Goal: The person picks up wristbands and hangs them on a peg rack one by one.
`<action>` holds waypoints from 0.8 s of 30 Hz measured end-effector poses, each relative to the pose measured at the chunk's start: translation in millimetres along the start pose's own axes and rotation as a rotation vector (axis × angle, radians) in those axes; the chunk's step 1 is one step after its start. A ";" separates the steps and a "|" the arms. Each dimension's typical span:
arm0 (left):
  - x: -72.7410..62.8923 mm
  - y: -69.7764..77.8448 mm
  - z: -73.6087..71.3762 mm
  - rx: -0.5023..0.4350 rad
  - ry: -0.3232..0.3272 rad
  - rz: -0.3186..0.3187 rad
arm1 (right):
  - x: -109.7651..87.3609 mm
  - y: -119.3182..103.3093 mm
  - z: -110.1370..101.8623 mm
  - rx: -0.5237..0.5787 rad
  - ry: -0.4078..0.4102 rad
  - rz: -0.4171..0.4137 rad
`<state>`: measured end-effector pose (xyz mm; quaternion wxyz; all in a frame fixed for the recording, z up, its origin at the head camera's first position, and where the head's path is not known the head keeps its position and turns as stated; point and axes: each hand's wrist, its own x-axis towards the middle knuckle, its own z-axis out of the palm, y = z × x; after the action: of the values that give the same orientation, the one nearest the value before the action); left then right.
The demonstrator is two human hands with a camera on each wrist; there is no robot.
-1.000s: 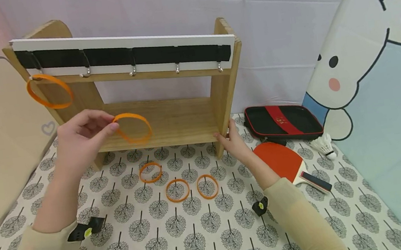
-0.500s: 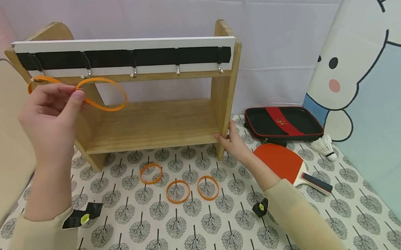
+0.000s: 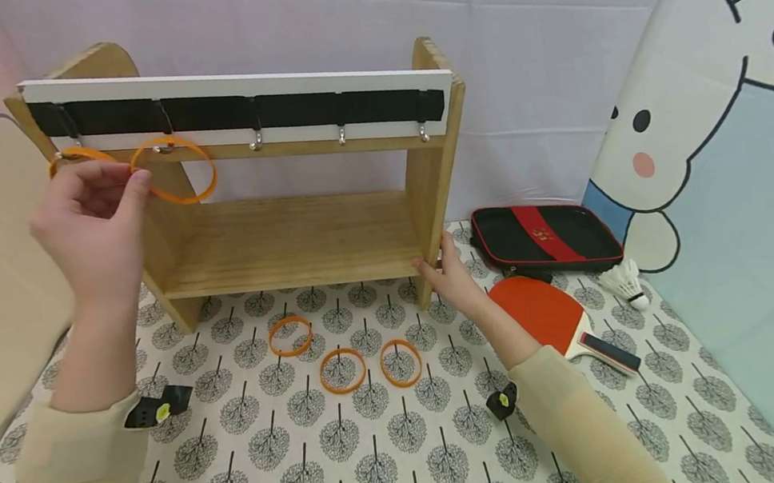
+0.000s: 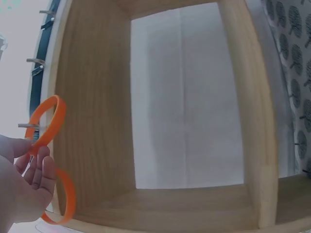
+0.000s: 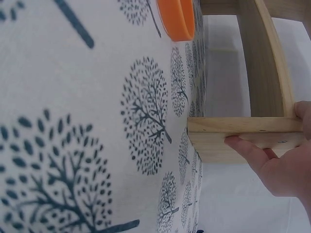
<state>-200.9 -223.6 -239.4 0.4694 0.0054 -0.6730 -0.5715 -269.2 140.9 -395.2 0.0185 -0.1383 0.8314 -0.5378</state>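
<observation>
My left hand [image 3: 90,229] pinches an orange silicone wristband [image 3: 214,174] between thumb and fingertips, at the second hook [image 3: 163,148] from the left. In the left wrist view that hook passes through the opening of the held wristband [image 4: 59,114]. Another orange band [image 4: 70,194] hangs from the leftmost hook, partly behind my hand in the head view. My right hand [image 3: 454,277] holds the right side panel [image 3: 439,179] of the wooden rack near its lower shelf [image 3: 293,241]; in the right wrist view, thumb and fingers span the panel's edge.
Three orange bands [image 3: 345,392] lie on the tree-patterned cloth [image 3: 329,474] before the rack. Three hooks to the right, including the middle one [image 3: 255,141], hold nothing. At right are a red table tennis bat [image 3: 537,312], a black-and-red case [image 3: 546,236] and a shuttlecock [image 3: 624,285].
My left hand has carried the wristband up and left from in front of the shelf to the second hook. The right hand has stayed on the side panel.
</observation>
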 end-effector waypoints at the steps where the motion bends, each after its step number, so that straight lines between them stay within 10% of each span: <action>1: -0.1 -3.7 -0.4 0.038 -0.003 0.009 | 0.1 0.2 0.0 0.003 0.002 0.000; 13: -15.5 -4.7 -6.6 0.127 -0.043 0.052 | 1.5 -0.6 1.0 0.007 -0.005 -0.003; 24: -39.9 -7.7 -9.5 0.185 -0.227 0.248 | 1.4 0.4 1.3 0.000 -0.012 -0.016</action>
<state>-176.6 -211.9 -271.2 0.4550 -0.0990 -0.7669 -0.4417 -270.4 139.6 -395.9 0.0193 -0.1483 0.8303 -0.5369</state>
